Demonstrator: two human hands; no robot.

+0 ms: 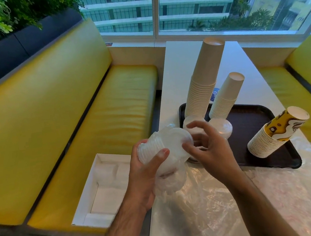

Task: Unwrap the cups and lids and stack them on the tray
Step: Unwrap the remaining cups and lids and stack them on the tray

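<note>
A sleeve of clear plastic lids (159,147), still partly wrapped in thin film, is being held above the near-left corner of the dark rectangular plastic tray (252,127), and the step in hand is judged to be the unwrapping of this lid stack. The stack is gripped by the left hand (146,172), fingers curled beneath it and the thumb laid across its ribbed side, the forearm rising from the lower edge of the view. The right hand (207,149) is brought in from the tray side with fingers bent and spread at the open end of the stack; whether film is actually pinched there cannot be told, as the fingertips are set against clear plastic. On the tray, a tall stack of plain white paper cups (202,82) is seen upside down at the far-left corner, a shorter white cup stack (225,97) just beside it, two low stacks of white lids (221,128) in front of those, and a stack of yellow-patterned paper cups (275,134) leaning at the right edge. Crumpled clear wrapping film (222,196) is spread on the table on the near side of the tray, and an open white cardboard box (100,189) sits left of it on the yellow bench. For the next move, the film would need to be peeled fully off and the bare lids set down beside the other lid stacks.
</note>
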